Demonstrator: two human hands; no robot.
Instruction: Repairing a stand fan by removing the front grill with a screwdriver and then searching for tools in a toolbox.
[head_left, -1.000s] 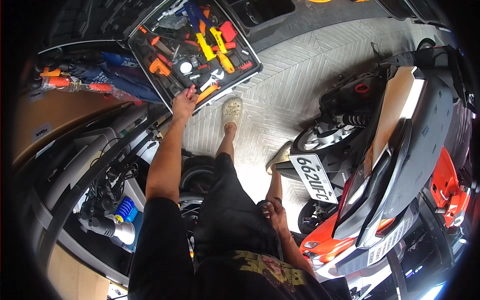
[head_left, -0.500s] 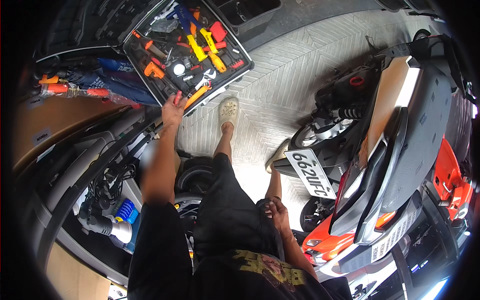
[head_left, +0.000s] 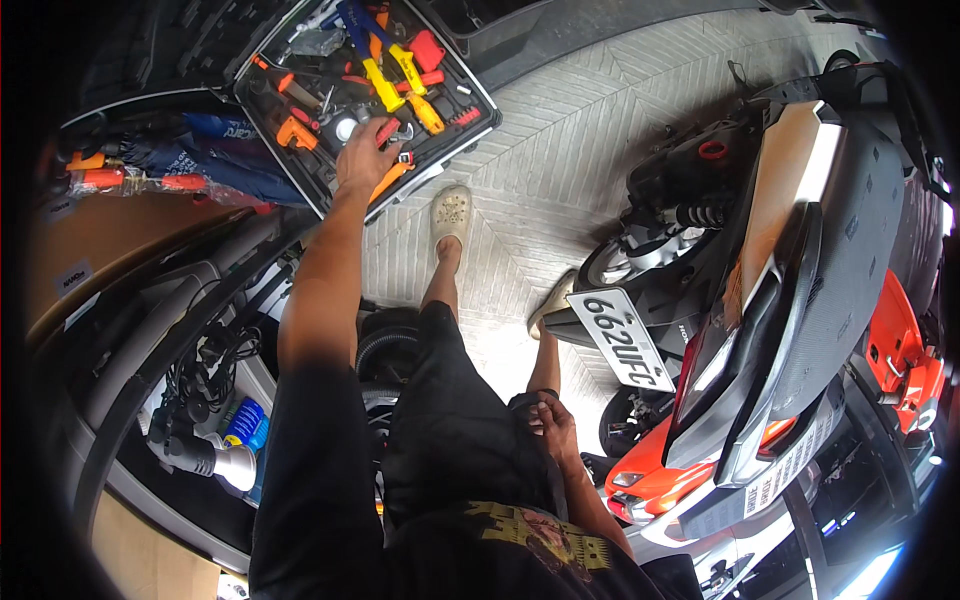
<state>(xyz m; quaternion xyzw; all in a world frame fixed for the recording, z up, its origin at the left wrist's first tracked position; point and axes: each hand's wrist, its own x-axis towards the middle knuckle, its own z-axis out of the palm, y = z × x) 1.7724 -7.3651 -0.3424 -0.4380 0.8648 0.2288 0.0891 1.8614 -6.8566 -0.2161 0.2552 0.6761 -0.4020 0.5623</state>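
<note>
My left hand (head_left: 362,158) reaches over the open tool case (head_left: 487,133), its fingers closed around a small red piece (head_left: 387,131) that looks like a handle; the rest of it is hidden. Beside that hand lie an orange-handled tool (head_left: 392,180) and a round white item (head_left: 346,130). Also in the case are an orange pistol-shaped tool (head_left: 296,133), yellow-and-blue handled cutters (head_left: 380,85), a yellow screwdriver (head_left: 426,113) and a red pouch (head_left: 428,51). Down by my knee, my right hand (head_left: 557,425) has its fingers curled on the bunched hem of my black shorts (head_left: 524,402).
A motorcycle (head_left: 845,250) stands on the right, with a white plate (head_left: 620,338) jutting toward my leg. To the left, folded blue umbrellas (head_left: 215,165) lie beside the case. A compartment below holds black cables (head_left: 215,350), a lamp-like tool (head_left: 205,458) and a blue container (head_left: 246,422).
My left hand has moved from the case's near edge farther in over the tools, carrying the red piece. The right hand stays at the shorts' hem.
</note>
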